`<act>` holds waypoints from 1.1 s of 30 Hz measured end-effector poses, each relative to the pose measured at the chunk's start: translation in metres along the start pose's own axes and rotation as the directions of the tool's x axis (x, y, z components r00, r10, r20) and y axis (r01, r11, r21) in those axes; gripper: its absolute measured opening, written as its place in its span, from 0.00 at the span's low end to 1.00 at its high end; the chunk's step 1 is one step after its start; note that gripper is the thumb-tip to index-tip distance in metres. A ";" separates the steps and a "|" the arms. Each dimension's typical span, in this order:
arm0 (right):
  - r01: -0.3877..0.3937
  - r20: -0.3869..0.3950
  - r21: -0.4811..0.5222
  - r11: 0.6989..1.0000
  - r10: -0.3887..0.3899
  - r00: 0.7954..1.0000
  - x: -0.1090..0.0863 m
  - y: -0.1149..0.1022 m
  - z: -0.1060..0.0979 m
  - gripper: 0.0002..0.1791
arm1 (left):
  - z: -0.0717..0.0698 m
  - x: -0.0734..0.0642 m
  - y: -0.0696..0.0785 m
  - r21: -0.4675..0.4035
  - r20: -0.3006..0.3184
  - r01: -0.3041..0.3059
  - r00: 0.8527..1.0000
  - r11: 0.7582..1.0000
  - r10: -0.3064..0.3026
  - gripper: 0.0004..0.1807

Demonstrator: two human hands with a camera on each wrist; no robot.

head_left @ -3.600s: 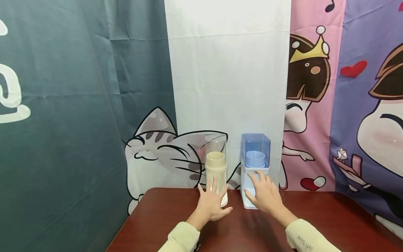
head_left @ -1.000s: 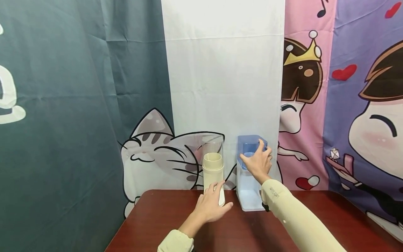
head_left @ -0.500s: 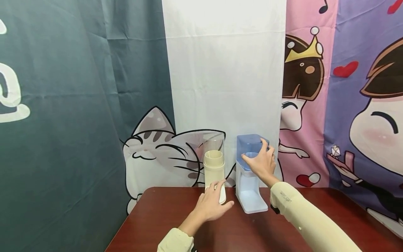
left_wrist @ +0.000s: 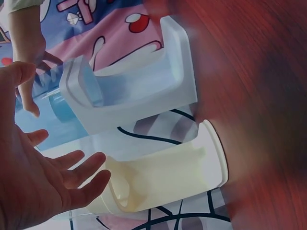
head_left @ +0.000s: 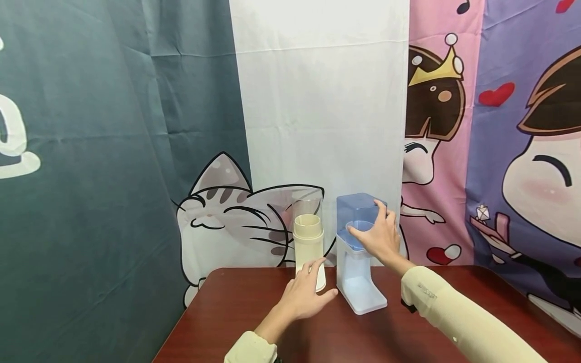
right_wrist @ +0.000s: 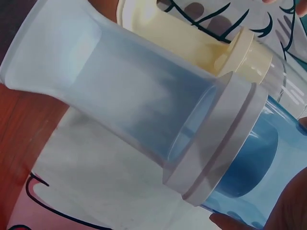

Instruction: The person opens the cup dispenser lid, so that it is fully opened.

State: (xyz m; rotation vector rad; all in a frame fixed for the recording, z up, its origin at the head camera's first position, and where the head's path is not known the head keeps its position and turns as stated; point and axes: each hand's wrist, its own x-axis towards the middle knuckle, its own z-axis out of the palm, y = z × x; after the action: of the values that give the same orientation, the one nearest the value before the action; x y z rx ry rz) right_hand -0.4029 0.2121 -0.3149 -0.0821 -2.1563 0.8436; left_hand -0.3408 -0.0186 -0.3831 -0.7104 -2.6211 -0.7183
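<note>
My right hand grips the see-through blue cover of a blue-and-white dispenser, thumb at its front and fingers at the right side. Under the cover sits a round blue collar. Below it, the dispenser's pale body has an open front and a flat foot, standing upright on the table. A cream dispenser with a clear top stands to its left. In front of that one, my left hand hovers with fingers spread and holds nothing; in the left wrist view its fingertips overlap the cream dispenser.
The dark red table has its back edge close to a hanging cloth backdrop printed with cartoon figures. Both dispensers stand near that edge, side by side with a narrow gap.
My right hand has risen from the blue dispenser's lower front to its cover. The dispenser has come forward and slightly left, turning a little. My left hand has relaxed its spread, then stayed nearly still.
</note>
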 end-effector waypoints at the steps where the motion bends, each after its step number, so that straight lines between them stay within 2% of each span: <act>1: 0.006 0.008 -0.001 1.000 -0.006 1.000 -0.001 0.000 -0.001 0.59 | -0.001 -0.001 0.000 -0.007 -0.001 -0.001 1.000 1.000 0.001 0.42; 10: 0.077 0.050 0.014 0.997 -0.078 0.996 -0.016 -0.007 -0.017 0.60 | -0.006 -0.004 0.002 -0.058 -0.015 -0.008 1.000 0.998 0.007 0.41; 22: 0.156 0.096 0.093 0.983 -0.165 0.982 -0.037 -0.011 -0.034 0.59 | -0.010 -0.009 -0.004 -0.202 -0.019 0.022 0.999 0.979 -0.026 0.42; 33: 0.261 0.085 0.202 0.944 -0.282 0.956 -0.044 -0.010 -0.045 0.59 | -0.017 -0.007 -0.007 -0.276 0.014 0.041 0.999 0.960 -0.039 0.44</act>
State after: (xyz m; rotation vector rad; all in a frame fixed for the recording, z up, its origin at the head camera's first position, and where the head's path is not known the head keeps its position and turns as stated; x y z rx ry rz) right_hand -0.3394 0.2145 -0.3177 0.3606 -2.1158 0.9020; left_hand -0.3355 -0.0358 -0.3743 -0.7378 -2.5759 -1.1105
